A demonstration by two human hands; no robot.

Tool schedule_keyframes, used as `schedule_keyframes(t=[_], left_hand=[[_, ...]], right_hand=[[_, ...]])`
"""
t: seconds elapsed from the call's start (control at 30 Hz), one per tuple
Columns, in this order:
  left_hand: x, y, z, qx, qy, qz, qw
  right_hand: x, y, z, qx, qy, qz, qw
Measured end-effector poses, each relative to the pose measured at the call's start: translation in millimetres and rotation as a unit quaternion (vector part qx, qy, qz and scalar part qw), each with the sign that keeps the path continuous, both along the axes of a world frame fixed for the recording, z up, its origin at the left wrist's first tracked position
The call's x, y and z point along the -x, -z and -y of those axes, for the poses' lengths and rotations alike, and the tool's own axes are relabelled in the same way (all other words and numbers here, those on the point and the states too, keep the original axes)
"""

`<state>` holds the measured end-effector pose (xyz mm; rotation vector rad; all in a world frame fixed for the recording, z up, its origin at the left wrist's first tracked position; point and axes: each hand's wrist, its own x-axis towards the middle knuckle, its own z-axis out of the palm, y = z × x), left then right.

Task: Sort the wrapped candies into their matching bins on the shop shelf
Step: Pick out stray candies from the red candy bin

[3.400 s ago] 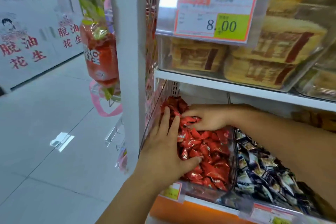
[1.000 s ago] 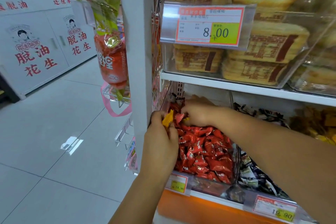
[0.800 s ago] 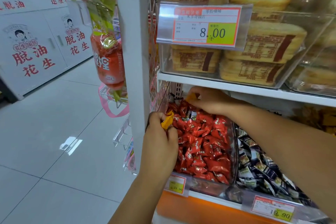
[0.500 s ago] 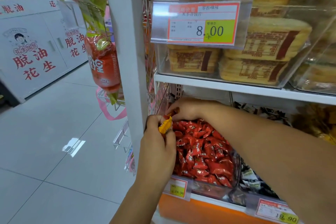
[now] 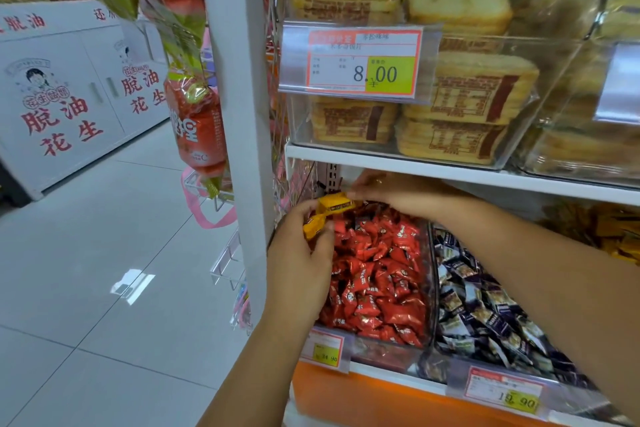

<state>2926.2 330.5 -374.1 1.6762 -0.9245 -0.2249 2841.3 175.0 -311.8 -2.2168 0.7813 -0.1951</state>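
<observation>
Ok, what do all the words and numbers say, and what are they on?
"8.00": upper price tag.
"19.90": right price tag, below the dark candies.
"34.90", faint: small tag, below the red candies.
"脱油花生": white cabinet.
All smaller print: too blurred to read.

Three bins stand side by side on the lower shelf (image 5: 398,376). The left bin (image 5: 381,354) is against the post (image 5: 239,80) at the shelf's left end, the middle bin (image 5: 429,367) touches its right side, and the right bin (image 5: 571,218) lies beyond. The left hand (image 5: 301,263) holds a candy (image 5: 313,224) over the left bin's left edge. The right hand (image 5: 384,189), at that bin's back under the upper shelf (image 5: 450,173), pinches a second candy (image 5: 336,203) just above the first. Boxes of cakes (image 5: 450,107) sit on the upper shelf. Bags (image 5: 195,128) hang left of the post.
</observation>
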Motion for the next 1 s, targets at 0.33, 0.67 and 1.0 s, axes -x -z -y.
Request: schedule_keyframes(t=[0.33, 0.67, 1.0], left_hand=[[6, -1, 7, -0.035, 0.042, -0.038, 0.998], [2, -10, -3, 0.038, 0.115, -0.292, 0.949], [3, 1, -21, 0.031, 0.060, -0.178, 0.982]], right_hand=[[19, -1, -22, -0.176, 0.024, 0.120, 0.977], [0, 6, -20, -0.207, -0.031, 0.086, 0.974], [-29, 50, 38, 0.215, -0.028, -0.312, 0.925]])
